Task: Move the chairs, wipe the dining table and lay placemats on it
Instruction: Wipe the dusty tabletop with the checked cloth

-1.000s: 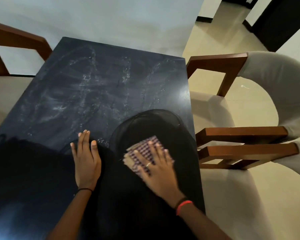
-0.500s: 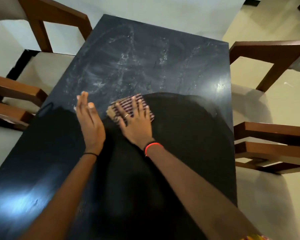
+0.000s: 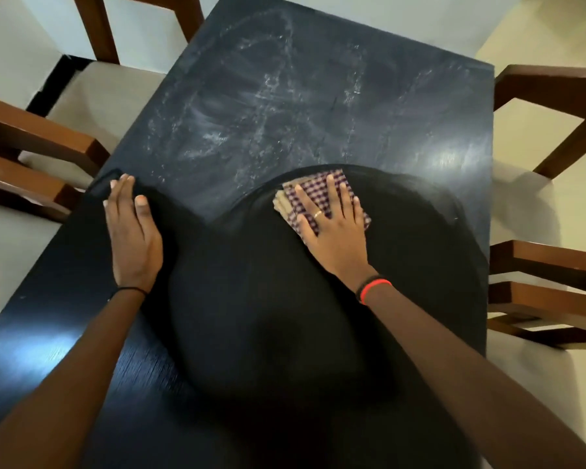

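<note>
A dark rectangular dining table (image 3: pixel 318 106) fills the view, its far half streaked with pale smears. My right hand (image 3: pixel 335 231) lies flat with spread fingers on a folded purple-and-white checked cloth (image 3: pixel 313 192), pressing it onto the tabletop right of the middle. My left hand (image 3: pixel 132 231) rests flat on the table near its left edge, fingers straight and together, holding nothing. My own dark shadow covers the near half of the table.
Wooden-armed chairs with cream cushions stand on both sides: two on the left (image 3: pixel 41 143) and two on the right (image 3: pixel 548 262). Cream tiled floor (image 3: pixel 538 35) shows at the far right, a white wall at the far end.
My right hand has slid the cloth to the right across the table, away from the left hand. My left hand now sits nearer the table's left edge. The view has shifted.
</note>
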